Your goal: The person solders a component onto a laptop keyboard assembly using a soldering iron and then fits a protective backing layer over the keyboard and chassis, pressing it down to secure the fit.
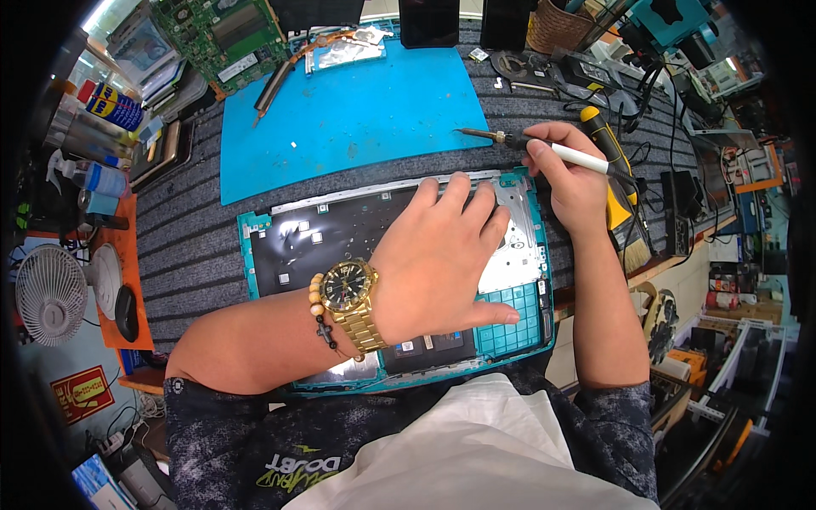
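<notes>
A teal laptop case (549,272) lies inner side up at the bench's near edge, partly over my lap. Black film (293,255) covers much of its far left half, and bare silvery metal shows at its right. My left hand (442,259) rests flat across the case, fingers spread toward its far edge and thumb pointing right. It hides the middle of the case. In my right hand (565,170) is a soldering iron (578,159) with a white and black handle, held like a pen. Its tip points left, above the near right part of a blue mat (357,127).
A copper heat pipe (289,72) lies on the mat's far left. Behind it leans a green circuit board (225,42). A yellow-black tool (605,136) and cables sit right of my right hand. Spray bottle (98,177) and white fan (51,293) stand at left.
</notes>
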Action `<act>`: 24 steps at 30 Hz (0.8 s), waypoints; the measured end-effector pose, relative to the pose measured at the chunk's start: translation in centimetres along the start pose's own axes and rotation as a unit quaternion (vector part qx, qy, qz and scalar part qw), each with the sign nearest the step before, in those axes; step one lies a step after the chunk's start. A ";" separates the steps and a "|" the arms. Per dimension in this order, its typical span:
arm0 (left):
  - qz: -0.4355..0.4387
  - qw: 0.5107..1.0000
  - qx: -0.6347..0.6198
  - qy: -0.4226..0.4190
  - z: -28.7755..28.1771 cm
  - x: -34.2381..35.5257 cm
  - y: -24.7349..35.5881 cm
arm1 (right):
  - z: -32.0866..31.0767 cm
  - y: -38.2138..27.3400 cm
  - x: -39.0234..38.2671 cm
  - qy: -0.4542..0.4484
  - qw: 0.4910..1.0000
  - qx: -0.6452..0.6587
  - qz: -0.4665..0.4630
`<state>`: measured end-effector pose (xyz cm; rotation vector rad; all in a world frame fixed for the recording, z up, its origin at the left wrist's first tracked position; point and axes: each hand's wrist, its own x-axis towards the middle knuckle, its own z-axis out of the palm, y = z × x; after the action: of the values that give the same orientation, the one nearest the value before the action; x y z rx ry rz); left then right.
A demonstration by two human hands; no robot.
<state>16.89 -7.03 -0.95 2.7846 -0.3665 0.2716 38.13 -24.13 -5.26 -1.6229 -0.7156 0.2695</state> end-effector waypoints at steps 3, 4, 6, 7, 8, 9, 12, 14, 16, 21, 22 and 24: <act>-0.001 1.000 0.000 -0.008 -0.1 0.1 0.0 | 0.1 -0.2 0.0 -0.001 1.000 -0.013 -0.002; -0.001 1.000 0.000 -0.008 -0.1 0.1 0.0 | 0.1 -0.2 0.0 -0.001 1.000 -0.013 -0.002; -0.002 1.000 0.003 -0.011 -0.1 0.1 0.1 | 0.2 -0.1 0.0 -0.003 1.000 -0.008 -0.004; -0.002 1.000 0.003 -0.011 -0.1 0.1 0.1 | 0.2 -0.1 0.0 -0.002 1.000 -0.009 -0.004; -0.003 1.000 0.003 -0.012 -0.1 0.1 0.1 | 0.2 -0.1 0.0 -0.003 1.000 -0.008 -0.003; -0.004 1.000 0.004 -0.013 -0.1 0.0 0.1 | 0.2 -0.1 0.0 -0.004 1.000 -0.008 -0.002; -0.002 1.000 0.011 -0.007 0.0 -0.1 0.1 | 0.3 -0.3 0.0 -0.003 1.000 -0.012 0.003; 0.000 1.000 0.014 -0.004 0.0 0.0 0.1 | 0.2 -0.1 0.0 0.002 1.000 -0.013 -0.004; 0.001 1.000 0.015 -0.001 0.0 -0.1 0.1 | 0.1 -0.1 0.0 0.006 1.000 -0.013 -0.011; 0.004 1.000 0.016 0.020 0.5 -0.4 0.0 | -1.3 0.1 -0.9 0.023 0.995 0.100 -0.016; 0.004 1.000 0.013 0.021 0.6 -0.4 0.0 | -1.6 0.0 -1.3 0.023 0.995 0.097 -0.014; 0.003 1.000 0.008 0.025 0.7 -0.5 -0.1 | -2.1 -0.8 -2.4 0.055 0.987 0.147 -0.021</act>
<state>16.55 -7.01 -1.71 2.7871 -0.3635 0.3465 37.20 -27.27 -4.65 -1.3298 -0.5949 0.2415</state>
